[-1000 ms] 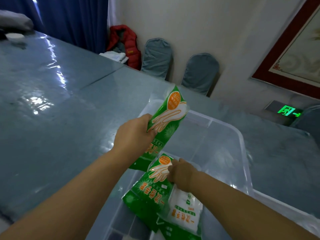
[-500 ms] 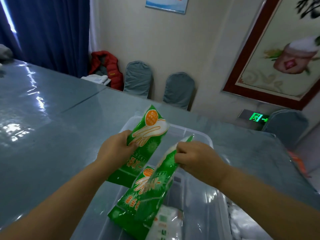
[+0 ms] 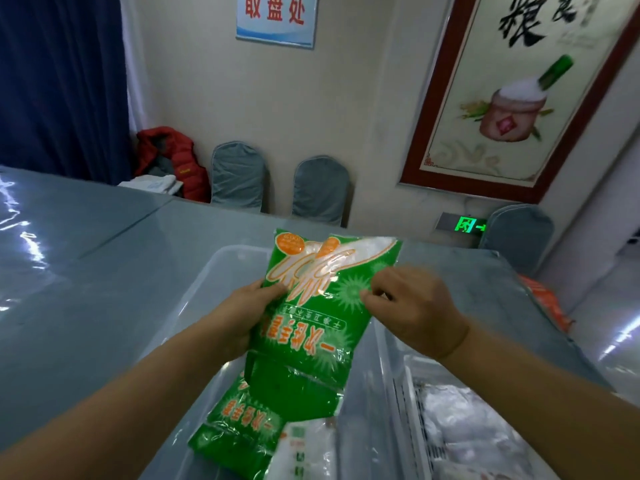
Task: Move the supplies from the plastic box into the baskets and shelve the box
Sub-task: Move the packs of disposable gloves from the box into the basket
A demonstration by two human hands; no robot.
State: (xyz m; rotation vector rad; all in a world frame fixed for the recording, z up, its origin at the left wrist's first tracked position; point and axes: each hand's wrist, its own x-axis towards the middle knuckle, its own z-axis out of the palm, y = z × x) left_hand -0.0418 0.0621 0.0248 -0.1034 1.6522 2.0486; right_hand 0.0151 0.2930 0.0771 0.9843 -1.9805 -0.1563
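Second green packet [image 3: 313, 327] just stacked onto first — left hand [image 3: 242, 315] grips both, right hand [image 3: 414, 308] pinches edge. More left in box [image 3: 221, 268]; I'd go baskets next.

light: dim, bluish | glare: streaks on table [image 3: 52, 258] left | edges: wide-angle bending | focus: slightly soft

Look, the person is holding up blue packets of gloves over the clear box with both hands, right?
Not quite: the packets are green, not blue, as the head view shows. Both the left hand and right hand do hold them over the clear box.
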